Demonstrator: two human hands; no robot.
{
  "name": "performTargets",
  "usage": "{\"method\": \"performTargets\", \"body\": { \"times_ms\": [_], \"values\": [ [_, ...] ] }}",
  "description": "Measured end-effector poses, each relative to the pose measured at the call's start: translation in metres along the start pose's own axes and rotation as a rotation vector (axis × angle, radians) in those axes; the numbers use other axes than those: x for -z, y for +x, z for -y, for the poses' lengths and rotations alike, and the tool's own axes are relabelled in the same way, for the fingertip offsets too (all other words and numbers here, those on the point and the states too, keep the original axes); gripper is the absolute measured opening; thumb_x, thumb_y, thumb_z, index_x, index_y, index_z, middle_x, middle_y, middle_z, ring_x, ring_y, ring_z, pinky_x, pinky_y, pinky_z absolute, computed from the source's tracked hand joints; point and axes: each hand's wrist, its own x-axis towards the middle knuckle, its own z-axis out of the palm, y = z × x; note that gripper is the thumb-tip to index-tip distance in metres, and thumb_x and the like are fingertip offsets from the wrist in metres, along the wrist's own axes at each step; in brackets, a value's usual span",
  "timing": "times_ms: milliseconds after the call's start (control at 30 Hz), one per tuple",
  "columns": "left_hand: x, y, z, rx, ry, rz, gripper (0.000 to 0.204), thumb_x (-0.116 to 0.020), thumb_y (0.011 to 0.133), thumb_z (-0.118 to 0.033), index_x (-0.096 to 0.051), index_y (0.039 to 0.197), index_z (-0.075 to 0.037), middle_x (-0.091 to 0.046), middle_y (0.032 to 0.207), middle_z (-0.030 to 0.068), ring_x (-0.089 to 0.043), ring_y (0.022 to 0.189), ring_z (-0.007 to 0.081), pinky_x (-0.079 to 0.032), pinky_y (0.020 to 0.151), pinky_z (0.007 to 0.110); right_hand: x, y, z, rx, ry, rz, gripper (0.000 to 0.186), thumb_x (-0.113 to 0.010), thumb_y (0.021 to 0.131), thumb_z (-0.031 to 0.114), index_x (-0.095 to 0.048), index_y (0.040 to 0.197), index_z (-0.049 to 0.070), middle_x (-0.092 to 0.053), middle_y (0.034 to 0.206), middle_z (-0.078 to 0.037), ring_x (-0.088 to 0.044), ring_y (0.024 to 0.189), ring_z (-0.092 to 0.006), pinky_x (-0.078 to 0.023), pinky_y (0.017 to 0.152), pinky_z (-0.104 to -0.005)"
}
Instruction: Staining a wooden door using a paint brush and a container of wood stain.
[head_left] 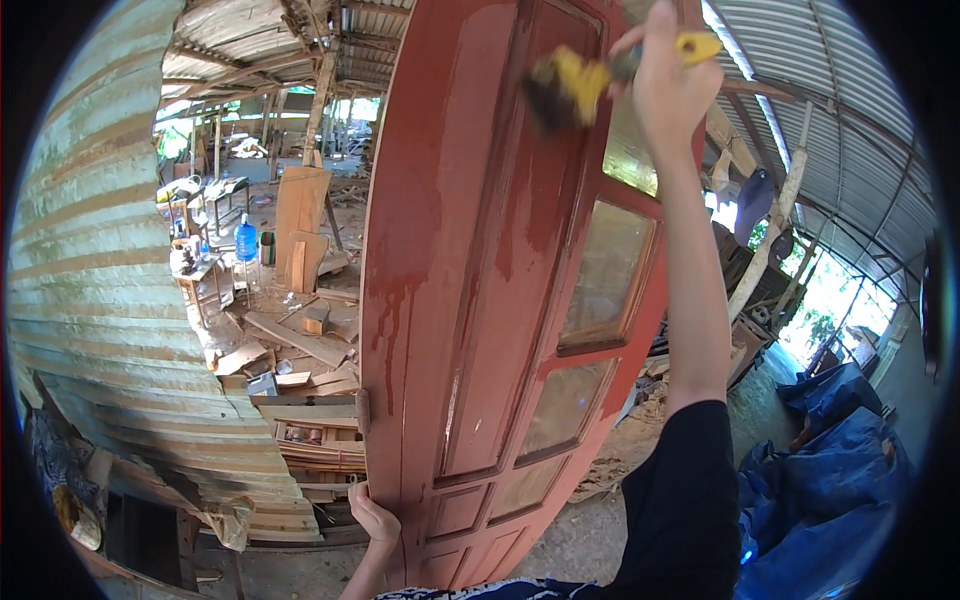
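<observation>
Coating the door (500, 300) looks to be the step in hand. At its lower left edge sits the left hand (375, 517); I can't tell whether the part-hidden fingers clamp. Dark runs (393, 305) streak its left side; the next stroke probably calls for smoothing them. Before its upper panels the blurred brush (582, 85) lies crosswise, bristles pointing left and slightly down, handle clasped in the right hand (665, 95).

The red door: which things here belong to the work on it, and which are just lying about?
Part of the job:
red door
yellow brush, in the right hand
left hand, at the door's edge

Seemingly just lying about:
blue water jug
loose plank
blue tarp
</observation>
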Motion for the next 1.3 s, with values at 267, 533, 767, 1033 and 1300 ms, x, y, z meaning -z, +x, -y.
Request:
{"method": "performTargets", "body": {
  "times_ms": [267,533,767,1033,1300],
  "values": [
    [0.0,-0.002,-0.006,0.002,0.008,0.021,0.055,-0.018,0.101,-0.036,-0.053,0.082,0.002,-0.05,0.08,0.0182,-0.049,0.076,0.0353,-0.039,0.072,0.042,-0.016,0.037,-0.017,0.152,0.0,-0.442,0.053,-0.052,0.097,0.035,-0.057,0.058,-0.002,-0.053,0.051,-0.005,-0.051,0.046,-0.0129,-0.041,0.043,-0.0284],
    [0.002,0.0,0.0,0.011,-0.034,0.011,0.053,-0.02,0.1,-0.034,-0.055,0.084,0.002,-0.051,0.079,0.0182,-0.048,0.075,0.0355,-0.039,0.071,0.042,0.008,-0.111,0.005,0.12,0.144,0.039,0.044,-0.038,0.102,0.026,-0.055,0.072,-0.001,-0.061,0.069,-0.014,-0.046,0.038,-0.0101,-0.033,0.034,-0.0213],
    [-0.001,0.006,0.001,0.015,-0.056,0.054,0.05,-0.022,0.1,-0.033,-0.052,0.083,0.002,-0.05,0.08,0.0176,-0.047,0.075,0.0346,-0.038,0.071,0.041,0.045,-0.196,0.042,-0.014,0.129,0.337,0.042,-0.038,0.1,0.016,-0.055,0.066,-0.003,-0.062,0.074,-0.015,-0.048,0.04,-0.0099,-0.036,0.037,-0.0214],
    [0.003,0.0,0.001,0.01,-0.079,0.017,0.049,-0.022,0.1,-0.033,-0.05,0.082,0.003,-0.048,0.079,0.0175,-0.047,0.074,0.0344,-0.037,0.07,0.042,-0.014,-0.044,0.001,0.084,0.017,-0.148,0.051,-0.047,0.099,0.029,-0.057,0.058,0.0,-0.056,0.053,-0.005,-0.05,0.043,-0.0109,-0.038,0.041,-0.0245],
    [0.009,-0.002,0.001,-0.04,-0.023,0.111,0.047,-0.02,0.1,-0.031,-0.049,0.084,0.002,-0.046,0.078,0.017,-0.045,0.075,0.0345,-0.036,0.072,0.042,-0.048,0.063,-0.042,0.107,-0.171,-0.651,0.05,-0.052,0.097,0.035,-0.061,0.067,-0.004,-0.058,0.056,-0.007,-0.054,0.045,-0.0134,-0.042,0.043,-0.0251]
  ]
}}
